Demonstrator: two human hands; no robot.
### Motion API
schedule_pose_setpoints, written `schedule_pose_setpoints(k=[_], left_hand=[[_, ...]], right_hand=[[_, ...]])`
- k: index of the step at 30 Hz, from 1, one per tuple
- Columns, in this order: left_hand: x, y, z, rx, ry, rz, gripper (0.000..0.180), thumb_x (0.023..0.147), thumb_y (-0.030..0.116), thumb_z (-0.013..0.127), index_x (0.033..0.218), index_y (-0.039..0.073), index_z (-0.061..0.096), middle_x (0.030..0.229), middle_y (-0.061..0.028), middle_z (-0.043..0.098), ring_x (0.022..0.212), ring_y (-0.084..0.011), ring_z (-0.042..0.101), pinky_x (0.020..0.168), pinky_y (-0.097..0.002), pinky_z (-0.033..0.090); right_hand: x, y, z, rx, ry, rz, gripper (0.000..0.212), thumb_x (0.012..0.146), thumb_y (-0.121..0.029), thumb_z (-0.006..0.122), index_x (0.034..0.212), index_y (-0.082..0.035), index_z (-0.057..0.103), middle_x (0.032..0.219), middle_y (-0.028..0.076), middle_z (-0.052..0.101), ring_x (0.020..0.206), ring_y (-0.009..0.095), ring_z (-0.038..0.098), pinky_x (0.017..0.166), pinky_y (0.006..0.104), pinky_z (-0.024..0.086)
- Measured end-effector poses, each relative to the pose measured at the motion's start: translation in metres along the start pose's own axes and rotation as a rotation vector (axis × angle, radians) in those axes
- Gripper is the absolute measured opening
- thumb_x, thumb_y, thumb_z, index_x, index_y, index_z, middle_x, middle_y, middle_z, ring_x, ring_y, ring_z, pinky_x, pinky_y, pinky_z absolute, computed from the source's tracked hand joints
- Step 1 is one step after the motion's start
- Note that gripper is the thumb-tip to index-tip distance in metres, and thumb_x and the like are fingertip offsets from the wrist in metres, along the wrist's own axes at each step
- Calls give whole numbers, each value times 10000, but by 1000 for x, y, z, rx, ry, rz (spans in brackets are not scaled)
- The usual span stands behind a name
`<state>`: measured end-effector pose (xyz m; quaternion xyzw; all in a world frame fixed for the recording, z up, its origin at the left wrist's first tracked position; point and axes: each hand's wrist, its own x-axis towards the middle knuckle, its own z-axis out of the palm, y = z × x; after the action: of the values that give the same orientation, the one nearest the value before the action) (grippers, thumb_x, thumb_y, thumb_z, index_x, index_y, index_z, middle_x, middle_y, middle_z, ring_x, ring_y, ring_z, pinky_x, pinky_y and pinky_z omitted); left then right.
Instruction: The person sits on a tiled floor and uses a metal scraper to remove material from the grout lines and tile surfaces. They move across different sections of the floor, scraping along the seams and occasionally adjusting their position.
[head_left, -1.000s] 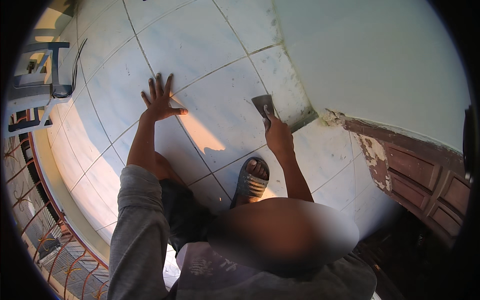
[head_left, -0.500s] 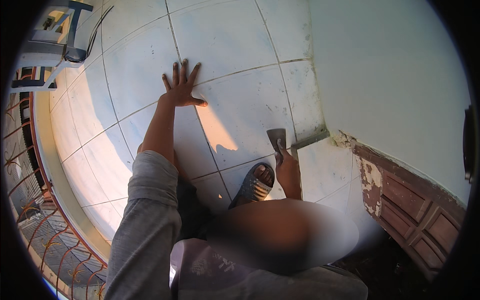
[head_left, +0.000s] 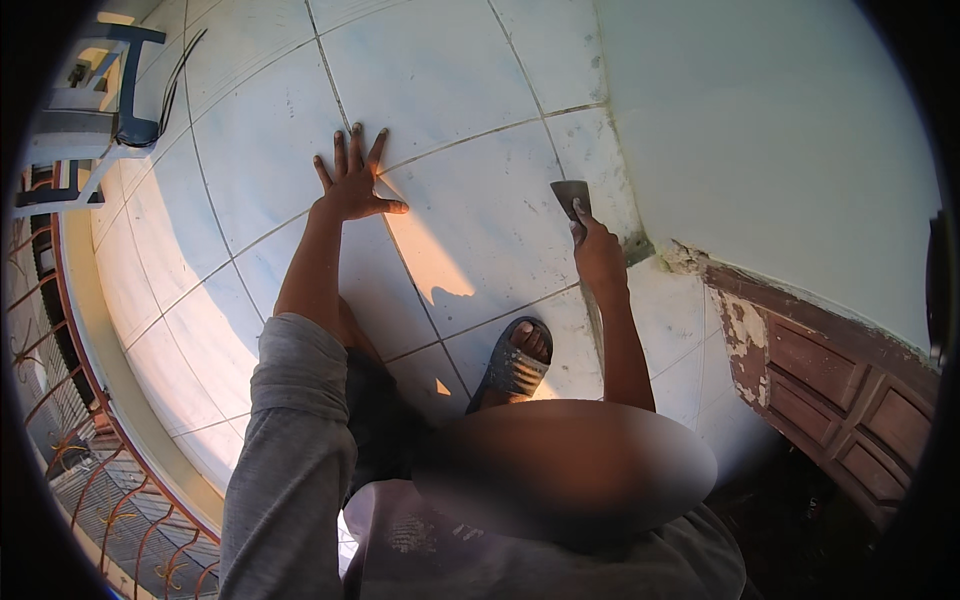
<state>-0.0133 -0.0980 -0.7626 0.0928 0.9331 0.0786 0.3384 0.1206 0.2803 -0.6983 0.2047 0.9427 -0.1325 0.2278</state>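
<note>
From my end I see the left hand (head_left: 352, 190) palm down on the floor (head_left: 475, 215), fingers spread, holding nothing. The right hand (head_left: 600, 256) is wrapped around the scraper (head_left: 569, 194), whose wide blade points away from the body, near a tile joint and the wall (head_left: 760, 150). I can't tell whether the blade touches the tile. A sandal (head_left: 514, 362) sits between the forearms.

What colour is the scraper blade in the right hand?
The scraper blade is dark grey, best seen in the head view.
</note>
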Motion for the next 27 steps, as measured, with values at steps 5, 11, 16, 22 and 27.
schedule_pose_setpoints(k=[5, 11, 16, 22, 27], left_hand=[[-6, 3, -6, 5, -72, -3, 1481, 578, 773, 836, 1645, 344, -98, 1702, -166, -206, 1546, -427, -229, 1157, -767, -39], [5, 2, 1, 7, -21, 6, 1474, 596, 783, 821, 1638, 348, -126, 1695, -161, -235, 1546, -420, -236, 1148, -777, -39], [-1, -3, -6, 34, -63, -23, 1474, 602, 784, 816, 1633, 349, -142, 1692, -156, -249, 1542, -411, -254, 1152, -769, -48], [3, 6, -5, 26, -45, -7, 1468, 620, 765, 819, 1626, 353, -168, 1684, -148, -277, 1536, -412, -270, 1164, -751, -51], [0, -4, -2, -4, -42, -19, 1506, 572, 824, 803, 1639, 319, -132, 1695, -171, -231, 1531, -424, -274, 1146, -772, -59]], right_hand=[[-87, 12, 4, -65, -187, 126, 402, 1049, -360, 514, 1420, -221, 581, 1082, 234, 724, 1021, 457, 685, 875, 546, 547], [-15, -6, -14, -63, 28, 6, 352, 1051, -338, 509, 1279, -114, 657, 1050, 258, 718, 989, 447, 696, 860, 549, 551], [-81, 9, 29, -11, 19, -76, 422, 1051, -345, 517, 1463, -265, 558, 1017, 282, 712, 1023, 476, 668, 904, 566, 531], [42, -27, -24, 65, 79, -35, 370, 1045, -310, 524, 1321, -101, 654, 1017, 284, 716, 981, 470, 687, 870, 542, 559], [-20, 3, -12, 59, 13, -14, 359, 1043, -313, 524, 1313, -111, 648, 1070, 277, 711, 1035, 452, 681, 914, 544, 545]])
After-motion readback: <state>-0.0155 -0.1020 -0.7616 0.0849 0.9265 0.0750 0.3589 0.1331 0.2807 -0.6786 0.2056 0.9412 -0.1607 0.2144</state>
